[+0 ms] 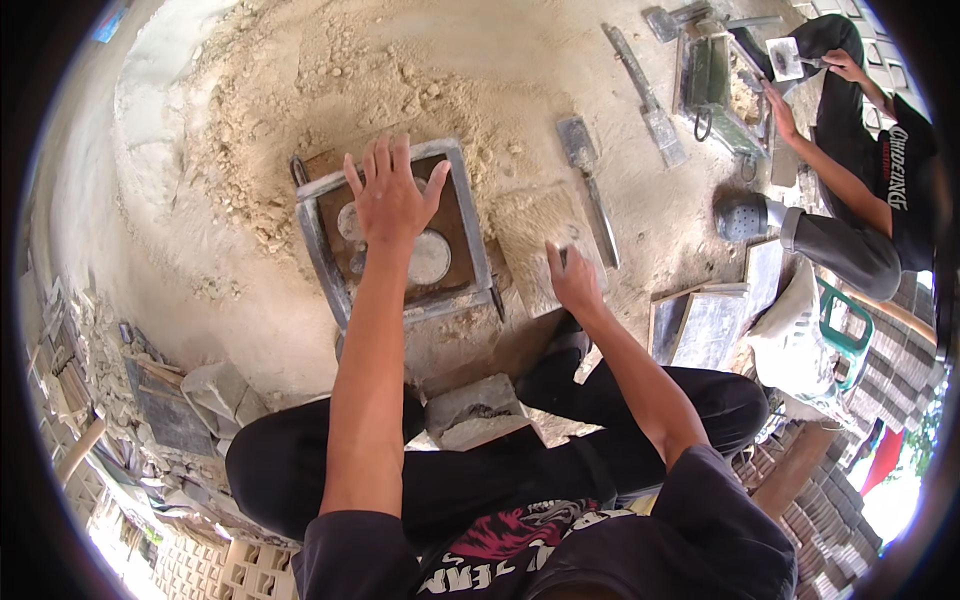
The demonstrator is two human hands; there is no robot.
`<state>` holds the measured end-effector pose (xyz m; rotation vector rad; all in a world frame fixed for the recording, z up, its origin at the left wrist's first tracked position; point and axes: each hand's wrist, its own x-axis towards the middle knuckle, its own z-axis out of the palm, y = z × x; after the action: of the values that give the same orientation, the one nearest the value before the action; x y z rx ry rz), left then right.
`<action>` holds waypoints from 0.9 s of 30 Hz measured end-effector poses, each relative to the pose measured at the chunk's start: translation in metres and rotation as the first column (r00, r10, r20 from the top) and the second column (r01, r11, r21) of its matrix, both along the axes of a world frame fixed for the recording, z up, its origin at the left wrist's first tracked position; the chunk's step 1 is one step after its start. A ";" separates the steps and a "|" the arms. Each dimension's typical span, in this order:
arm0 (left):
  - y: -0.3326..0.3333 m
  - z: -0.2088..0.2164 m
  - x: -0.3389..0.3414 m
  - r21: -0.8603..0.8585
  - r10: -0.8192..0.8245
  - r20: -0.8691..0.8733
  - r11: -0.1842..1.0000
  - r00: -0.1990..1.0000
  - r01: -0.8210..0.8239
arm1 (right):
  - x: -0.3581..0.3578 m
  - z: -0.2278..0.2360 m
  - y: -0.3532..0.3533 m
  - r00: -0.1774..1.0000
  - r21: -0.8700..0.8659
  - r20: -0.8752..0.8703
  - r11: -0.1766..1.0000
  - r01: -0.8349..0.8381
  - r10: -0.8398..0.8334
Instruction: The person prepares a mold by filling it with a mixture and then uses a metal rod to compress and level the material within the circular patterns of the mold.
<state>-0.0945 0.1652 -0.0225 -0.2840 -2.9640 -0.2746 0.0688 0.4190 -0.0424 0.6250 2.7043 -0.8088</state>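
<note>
My left hand is spread with fingers apart over the far part of a square grey casting frame. The frame lies on the sandy ground and has a brown flat face inside. A pale round disc shows on that face beside my wrist; another pale round piece is partly covered by my hand. To the right, my right hand is closed over a sand-dusted board. A small dark thing shows at its fingers, too little to name. A trowel lies just beyond the board.
Loose tan sand heaps beyond the frame. A long flat tool lies at the far right. There a co-worker with a small trowel sits by a green metal frame. Grey panels and a white sack stand nearer.
</note>
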 end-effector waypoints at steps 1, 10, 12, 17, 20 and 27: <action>0.002 0.002 -0.002 0.017 0.005 -0.013 1.000 1.000 -0.005 | -0.018 -0.005 0.002 0.999 0.003 -0.019 1.000 -0.026 0.026; 0.002 0.003 -0.003 0.029 0.006 0.007 1.000 1.000 -0.006 | -0.197 -0.041 -0.028 0.983 -0.011 -0.179 0.999 -0.039 0.036; 0.007 0.005 -0.005 0.052 -0.008 0.023 0.999 1.000 0.007 | -0.264 -0.037 -0.018 0.958 0.013 -0.189 0.976 -0.218 0.216; 0.001 0.003 0.000 0.001 0.027 0.130 1.000 0.991 -0.027 | -0.387 0.045 -0.111 0.649 0.363 -0.168 0.659 -0.659 0.742; -0.001 0.010 -0.003 0.014 0.032 0.182 0.999 0.983 -0.035 | -0.420 0.089 -0.149 0.706 0.296 -0.079 0.693 -0.657 0.703; -0.002 0.011 -0.004 0.034 0.030 0.202 0.999 0.979 -0.038 | -0.359 0.078 -0.025 0.639 0.344 0.123 0.571 -0.745 0.759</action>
<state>-0.0987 0.1634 -0.0113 -0.2120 -3.1548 -0.3764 -0.2903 0.3937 0.0352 -0.5284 2.7461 -0.0720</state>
